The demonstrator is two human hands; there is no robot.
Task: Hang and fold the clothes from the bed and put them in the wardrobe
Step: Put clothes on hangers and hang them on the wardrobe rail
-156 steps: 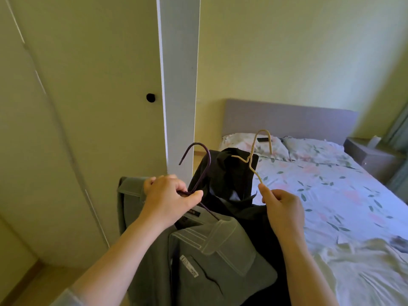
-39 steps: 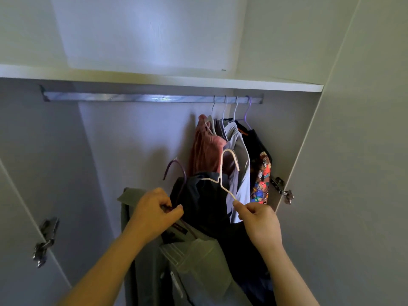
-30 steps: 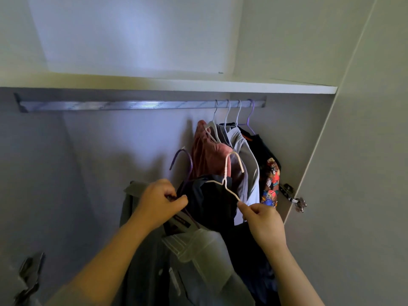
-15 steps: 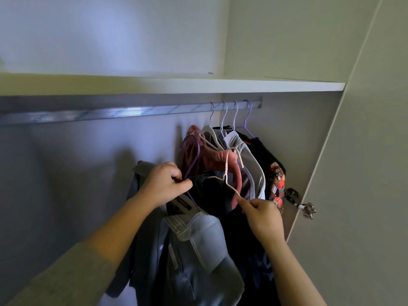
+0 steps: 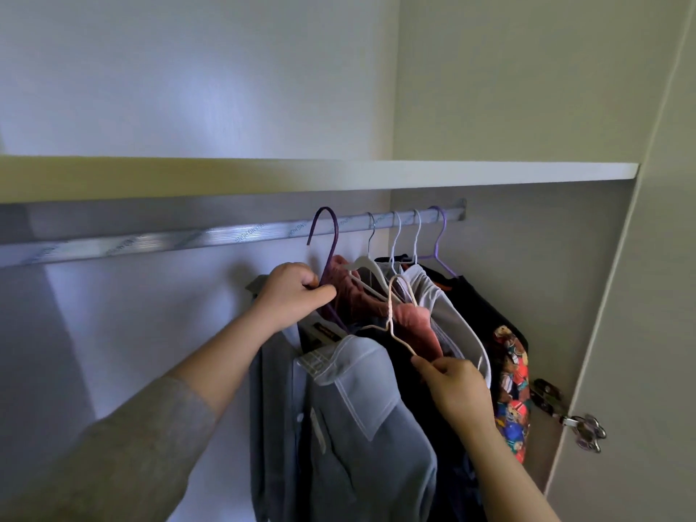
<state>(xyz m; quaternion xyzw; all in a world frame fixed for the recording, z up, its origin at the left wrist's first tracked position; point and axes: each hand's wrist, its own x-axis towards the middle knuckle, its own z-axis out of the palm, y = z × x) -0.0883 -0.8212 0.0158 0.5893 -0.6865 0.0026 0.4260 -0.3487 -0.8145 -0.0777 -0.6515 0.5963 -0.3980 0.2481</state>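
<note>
— Whereabouts, the grey shirt?
— Lower centre, draped on the purple hanger. Hook up at the metal rail under the shelf; seated over it or not, cannot tell.
— Left hand?
— Centre of frame, fingers curled tight round that hanger's neck.
— Right hand?
— Lower right of centre, pinching the cream hanger, a dark garment slung beneath.
— In the way?
— Just to the right: pink top, white garment and black printed piece, already hung, crowding the rail's right end. Hinge at far right.
</note>
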